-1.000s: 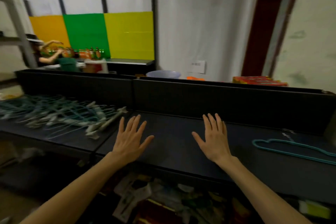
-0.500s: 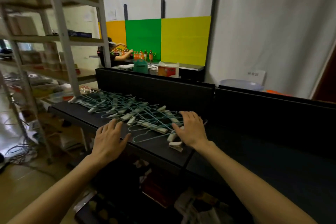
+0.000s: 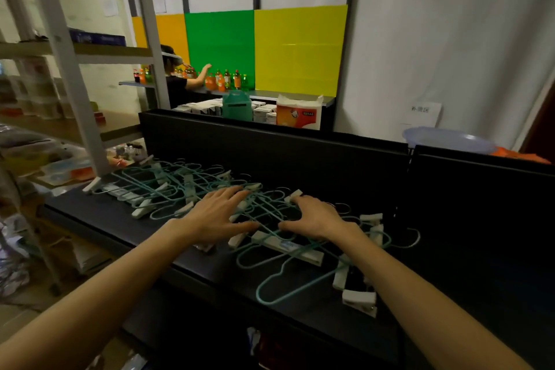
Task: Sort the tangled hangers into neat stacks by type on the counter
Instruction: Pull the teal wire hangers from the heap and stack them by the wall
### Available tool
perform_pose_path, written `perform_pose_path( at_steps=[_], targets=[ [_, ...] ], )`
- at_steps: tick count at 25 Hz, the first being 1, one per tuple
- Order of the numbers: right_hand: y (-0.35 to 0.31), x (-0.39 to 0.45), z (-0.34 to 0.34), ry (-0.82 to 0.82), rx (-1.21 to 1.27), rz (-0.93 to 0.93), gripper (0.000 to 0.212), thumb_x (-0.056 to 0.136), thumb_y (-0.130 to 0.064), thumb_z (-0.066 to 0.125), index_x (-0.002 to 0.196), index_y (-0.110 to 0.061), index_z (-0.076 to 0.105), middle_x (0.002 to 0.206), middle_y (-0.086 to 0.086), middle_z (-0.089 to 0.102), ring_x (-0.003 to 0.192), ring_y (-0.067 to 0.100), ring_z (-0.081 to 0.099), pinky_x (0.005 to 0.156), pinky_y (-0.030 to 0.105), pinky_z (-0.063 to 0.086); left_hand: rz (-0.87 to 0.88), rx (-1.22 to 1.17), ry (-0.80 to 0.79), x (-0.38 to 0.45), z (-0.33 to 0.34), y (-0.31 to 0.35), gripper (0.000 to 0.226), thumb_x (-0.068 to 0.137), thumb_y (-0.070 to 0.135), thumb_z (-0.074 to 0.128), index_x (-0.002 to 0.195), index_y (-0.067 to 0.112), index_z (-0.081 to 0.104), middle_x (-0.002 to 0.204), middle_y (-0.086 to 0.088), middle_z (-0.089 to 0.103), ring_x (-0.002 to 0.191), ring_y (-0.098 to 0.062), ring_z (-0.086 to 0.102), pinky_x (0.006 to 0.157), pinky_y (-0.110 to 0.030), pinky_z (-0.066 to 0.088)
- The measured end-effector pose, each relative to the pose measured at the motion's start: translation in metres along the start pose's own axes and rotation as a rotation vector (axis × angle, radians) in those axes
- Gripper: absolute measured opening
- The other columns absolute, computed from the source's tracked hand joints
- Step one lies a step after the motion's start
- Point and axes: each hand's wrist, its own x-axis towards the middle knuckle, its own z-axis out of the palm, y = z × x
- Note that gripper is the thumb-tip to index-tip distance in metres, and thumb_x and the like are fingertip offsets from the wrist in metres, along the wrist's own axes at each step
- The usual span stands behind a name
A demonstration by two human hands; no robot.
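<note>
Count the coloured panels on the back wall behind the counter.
3, side by side: an orange panel on the left, partly hidden behind the shelf post, a green panel in the middle, and a yellow panel on the right.

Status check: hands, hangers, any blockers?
Left hand and right hand open, fingers spread on the hanger pile. Teal hangers tangled on the counter, unsorted. Clips interlocked throughout.

One head-worn view looks forward and down. It sits close above the surface's [image 3: 126, 228] near edge.
</note>
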Motion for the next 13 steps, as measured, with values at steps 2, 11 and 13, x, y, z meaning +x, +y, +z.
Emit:
perform_pose_path(
  at_steps=[2, 11, 13],
  targets=[
    [0.001, -0.001, 0.003, 0.034, 0.011, 0.014, 0.088, 0.081, -0.071, 0.063, 0.151, -0.024, 0.037, 0.147, 0.001, 0.048, 0.129, 0.024, 0.051, 0.096, 0.040, 0.049, 0.040, -0.033, -0.081, 0.021, 0.000, -0.009, 0.110, 0.075, 0.092, 0.040, 0.160, 0.031, 0.008, 0.167, 0.003, 0.015, 0.150, -0.022, 0.020, 0.121, -0.041, 0.021],
    [-0.007, -0.027, 0.006, 0.199, 0.165, 0.246, 0.084, 0.077, -0.064, 0.072, 0.148, -0.027, 0.044, 0.146, -0.005, 0.052, 0.128, 0.016, 0.053, 0.101, 0.035, 0.049, 0.258, -0.040, -0.175, 0.080, 0.022, -0.038, 0.122, 0.063, 0.096, 0.050, 0.159, 0.028, 0.017, 0.165, 0.001, 0.020, 0.147, -0.022, 0.029, 0.118, -0.038, 0.031],
    [-0.014, -0.026, -0.001, 0.235, 0.226, 0.285, 0.085, 0.077, -0.060, 0.076, 0.148, -0.026, 0.044, 0.146, -0.005, 0.052, 0.128, 0.016, 0.053, 0.103, 0.036, 0.048, 0.307, -0.134, -0.118, 0.084, 0.022, -0.045, 0.119, 0.065, 0.093, 0.053, 0.158, 0.028, 0.018, 0.161, 0.001, 0.028, 0.140, -0.021, 0.040, 0.112, -0.036, 0.038]
  ],
)
